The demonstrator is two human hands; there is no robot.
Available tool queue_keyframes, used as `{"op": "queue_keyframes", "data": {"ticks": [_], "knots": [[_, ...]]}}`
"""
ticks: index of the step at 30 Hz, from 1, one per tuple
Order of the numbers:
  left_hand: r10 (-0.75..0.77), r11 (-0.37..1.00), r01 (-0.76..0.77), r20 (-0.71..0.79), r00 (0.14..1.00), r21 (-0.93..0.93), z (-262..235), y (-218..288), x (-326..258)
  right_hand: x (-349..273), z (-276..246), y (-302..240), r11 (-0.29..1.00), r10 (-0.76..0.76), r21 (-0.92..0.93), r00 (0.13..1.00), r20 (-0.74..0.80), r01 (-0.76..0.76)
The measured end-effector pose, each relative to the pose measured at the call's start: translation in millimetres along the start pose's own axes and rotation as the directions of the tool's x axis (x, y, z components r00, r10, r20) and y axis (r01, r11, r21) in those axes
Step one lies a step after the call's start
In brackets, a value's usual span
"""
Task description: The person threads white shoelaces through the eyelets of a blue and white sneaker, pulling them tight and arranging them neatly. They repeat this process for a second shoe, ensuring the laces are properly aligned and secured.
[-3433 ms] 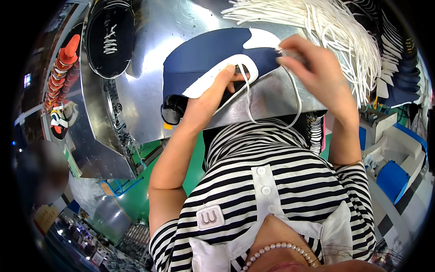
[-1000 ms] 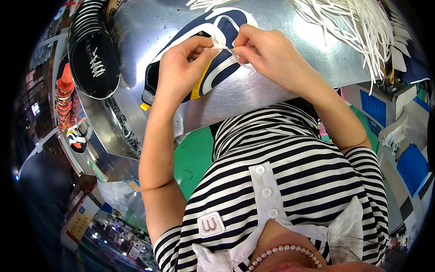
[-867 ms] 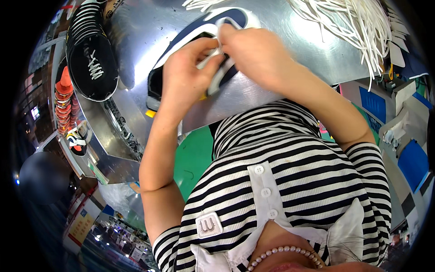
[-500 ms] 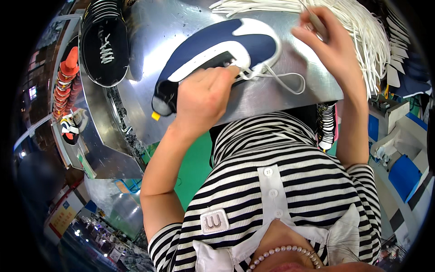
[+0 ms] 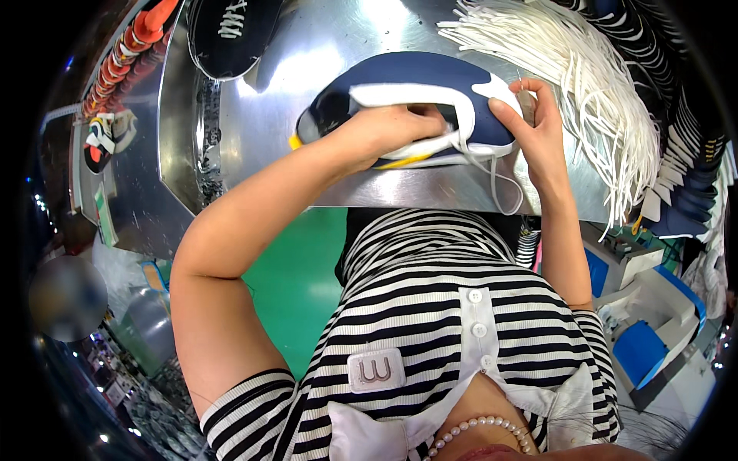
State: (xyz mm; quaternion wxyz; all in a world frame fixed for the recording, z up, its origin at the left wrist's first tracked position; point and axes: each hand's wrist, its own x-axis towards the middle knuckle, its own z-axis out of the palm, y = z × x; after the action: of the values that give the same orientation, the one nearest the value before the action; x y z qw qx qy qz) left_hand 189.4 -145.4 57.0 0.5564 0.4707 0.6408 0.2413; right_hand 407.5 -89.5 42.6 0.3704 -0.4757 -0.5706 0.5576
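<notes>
Head view. A: Where is the navy-and-white shoe upper?
B: On the metal surface, under the left hand, toe end at the right hand. Left: fingers curled in the opening; cannot tell what they pinch. Right: closed round a brown-handled, thin-tipped tool.
A: Technique?
B: Judgement: steady the upper, keep the white lace untwisted, tool tip clear of the left hand.
A: Labels?
B: Pale patch, body side of the hands, bears a raised mark. No writing legible on the upper.
</notes>
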Motion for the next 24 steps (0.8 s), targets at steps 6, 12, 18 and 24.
{"op": "queue_keyframes", "data": {"ticks": [6, 12, 18, 24], "knots": [[0.197, 0.980, -0.198, -0.105, 0.975, -0.005, 2.0, -0.9, 2.8, -1.1, -8.2, 0.6, 0.980, 0.199, -0.004, 0.980, 0.017, -0.199], [0.266, 0.949, -0.228, -0.168, 0.949, 0.216, 8.2, 3.0, -4.2, -4.3, -11.6, 3.2, 0.953, 0.293, 0.038, 0.948, 0.125, -0.300], [0.288, 0.949, -0.255, -0.186, 0.939, 0.183, 15.9, 1.8, -8.2, -9.2, -6.1, 10.7, 0.946, 0.290, 0.111, 0.948, 0.132, -0.304], [0.729, 0.491, -0.299, -0.197, 0.656, 0.818, 8.8, 2.0, -31.0, -15.1, -8.6, 11.3, 0.954, 0.233, 0.178, 0.970, 0.067, -0.242]]}}
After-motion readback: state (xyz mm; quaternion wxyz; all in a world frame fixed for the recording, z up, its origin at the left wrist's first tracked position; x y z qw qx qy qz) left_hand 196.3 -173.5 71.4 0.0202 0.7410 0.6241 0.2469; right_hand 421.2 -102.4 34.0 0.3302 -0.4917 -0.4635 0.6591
